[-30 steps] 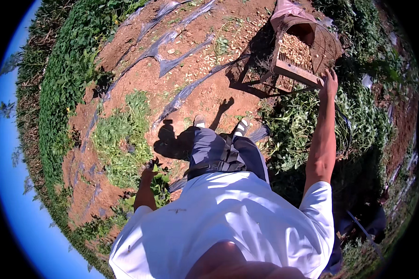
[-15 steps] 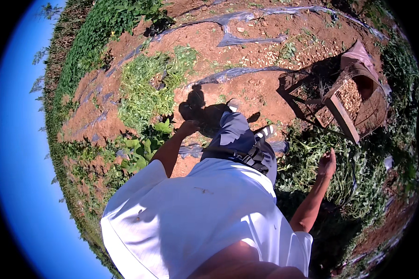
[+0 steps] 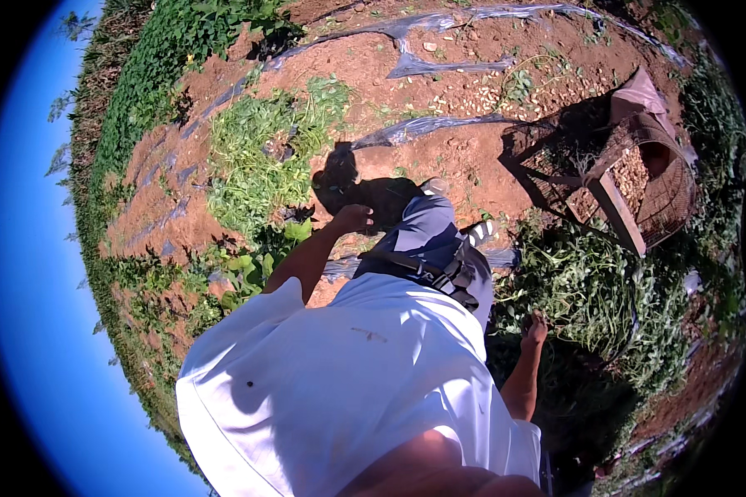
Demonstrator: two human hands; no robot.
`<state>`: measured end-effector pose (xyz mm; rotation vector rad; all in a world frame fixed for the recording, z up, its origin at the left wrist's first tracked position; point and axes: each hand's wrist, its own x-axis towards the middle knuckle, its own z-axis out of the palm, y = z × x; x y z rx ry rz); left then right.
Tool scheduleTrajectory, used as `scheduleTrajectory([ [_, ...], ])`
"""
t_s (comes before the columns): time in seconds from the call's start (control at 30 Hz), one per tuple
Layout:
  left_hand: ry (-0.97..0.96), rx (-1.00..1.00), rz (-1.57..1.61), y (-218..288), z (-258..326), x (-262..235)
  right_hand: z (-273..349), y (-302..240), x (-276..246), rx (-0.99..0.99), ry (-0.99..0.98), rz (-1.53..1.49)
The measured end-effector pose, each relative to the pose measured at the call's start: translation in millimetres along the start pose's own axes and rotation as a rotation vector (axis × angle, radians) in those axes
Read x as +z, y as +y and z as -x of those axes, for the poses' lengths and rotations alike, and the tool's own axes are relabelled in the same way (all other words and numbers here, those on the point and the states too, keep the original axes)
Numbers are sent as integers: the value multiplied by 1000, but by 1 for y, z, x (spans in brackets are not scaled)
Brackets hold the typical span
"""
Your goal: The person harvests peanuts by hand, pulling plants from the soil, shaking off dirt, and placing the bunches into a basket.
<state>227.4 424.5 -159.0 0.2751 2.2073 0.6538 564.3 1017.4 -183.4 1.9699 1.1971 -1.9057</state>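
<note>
My left hand (image 3: 355,219) hangs over the ground beside my left thigh, its fingers curled in and nothing showing in them. Out to the right, my right hand (image 3: 536,327) is held low above green plants, fingers loosely bent and a little apart, with no object visible in it. A wire mesh basket (image 3: 670,186) with a wooden bar (image 3: 617,214) across it stands at the far right, beyond my right hand. Pale pods like peanuts (image 3: 630,176) lie inside it. Neither hand touches the basket.
A heap of pulled green plants (image 3: 257,166) lies at left on reddish soil. Strips of dark plastic film (image 3: 431,128) cross the ground, with scattered pods (image 3: 472,103) beyond. A pinkish sack (image 3: 640,99) sits behind the basket. Leafy plants (image 3: 597,290) grow at right.
My right hand has swung down and left, nearer my body. My left hand has moved slightly right and up. My feet have shifted a little to the right.
</note>
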Motion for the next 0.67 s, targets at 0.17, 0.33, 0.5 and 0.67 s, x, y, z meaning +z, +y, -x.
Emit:
scheduleTrajectory([
  [0.17, -32, -22, 4, 6, -49, -63, 22, 41, 14, 48, 135, -21],
  [0.33, -151, -191, 553, -44, -83, -89, 58, 65, 49, -5, 181, 21],
  [0.5, -343, -359, 305, -67, -143, -120, 87, 147, 71, 61, 183, -167],
  [0.67, -311, -102, -422, 8, -246, -133, 108, 252, 99, 222, 106, -447],
])
